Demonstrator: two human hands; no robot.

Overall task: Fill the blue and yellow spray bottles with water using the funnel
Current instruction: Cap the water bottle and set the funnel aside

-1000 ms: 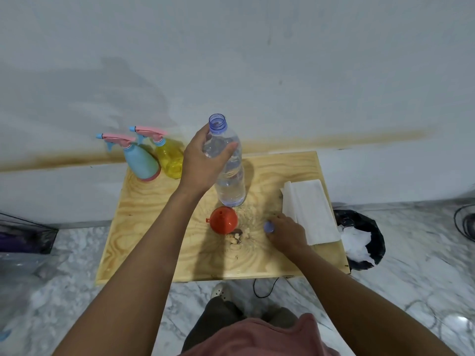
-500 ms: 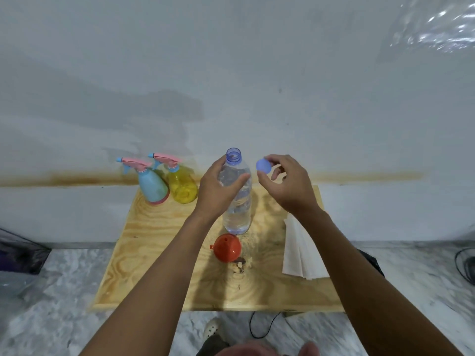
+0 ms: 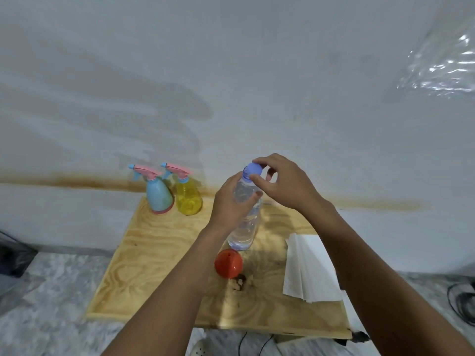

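Head view looks down on a wooden table (image 3: 159, 265). On it a clear water bottle (image 3: 245, 222) stands upright, partly filled with water. Left hand (image 3: 231, 204) is wrapped around its upper body; right hand (image 3: 282, 183) pinches the blue cap (image 3: 254, 169) at the bottle's mouth. At the far left corner stand the blue spray bottle (image 3: 158, 196) and the yellow spray bottle (image 3: 187, 196), side by side and touching, pink triggers fitted; their fill levels cannot be told. An orange funnel (image 3: 228, 263) lies just in front of the water bottle, with white paper towels (image 3: 311, 271) at right.
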